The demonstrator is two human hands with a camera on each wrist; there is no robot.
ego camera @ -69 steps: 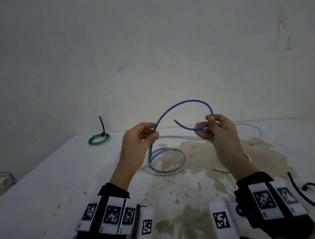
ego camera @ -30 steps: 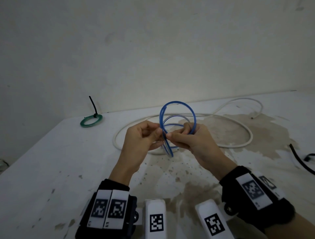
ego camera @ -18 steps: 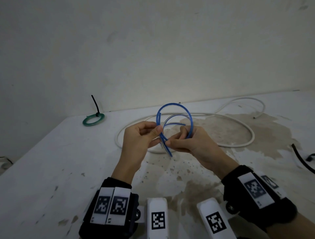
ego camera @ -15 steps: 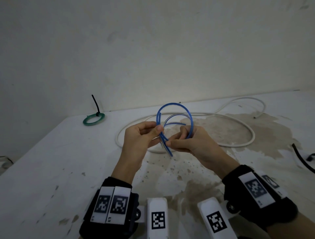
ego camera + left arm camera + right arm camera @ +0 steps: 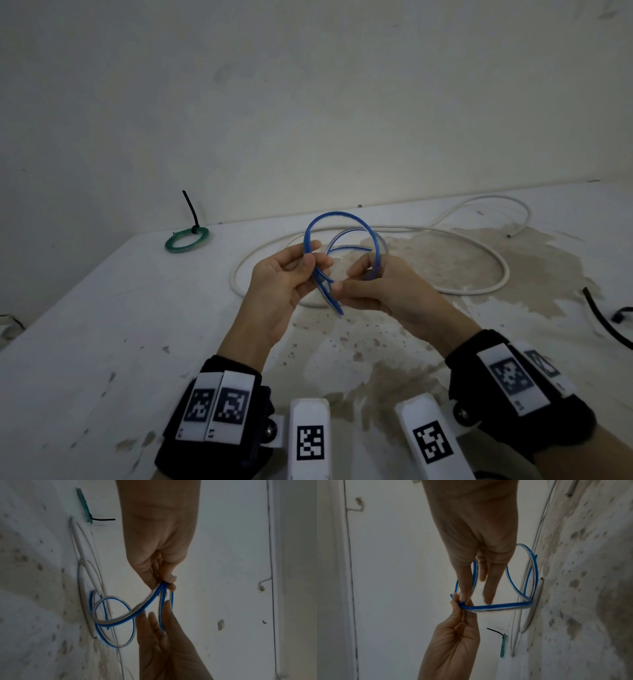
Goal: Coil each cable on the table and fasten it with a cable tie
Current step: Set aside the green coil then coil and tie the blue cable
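Observation:
A thin blue cable (image 5: 342,216) is bent into a few loose loops and held above the table (image 5: 102,342). My left hand (image 5: 310,260) pinches the gathered strands at the coil's left side between thumb and forefinger. My right hand (image 5: 346,282) holds the coil from the right, thumb against the lower strands and fingers curled through the loops. In the left wrist view the left hand (image 5: 167,584) pinches the blue cable (image 5: 116,620) while the right hand's fingers (image 5: 161,615) reach into a loop. The right wrist view shows the right hand (image 5: 471,592) meeting the left hand (image 5: 458,601) at the bundle.
A long white cable (image 5: 479,246) lies in a wide loop on the stained table behind my hands. At the far left sits a green coil (image 5: 186,240) bound with a black cable tie (image 5: 191,210). A black cable (image 5: 603,322) lies at the right edge.
The blue cable was one wide arc with a loop lying on the table; both hands have drawn together and gathered it into a small coil. Over the last half second they barely move.

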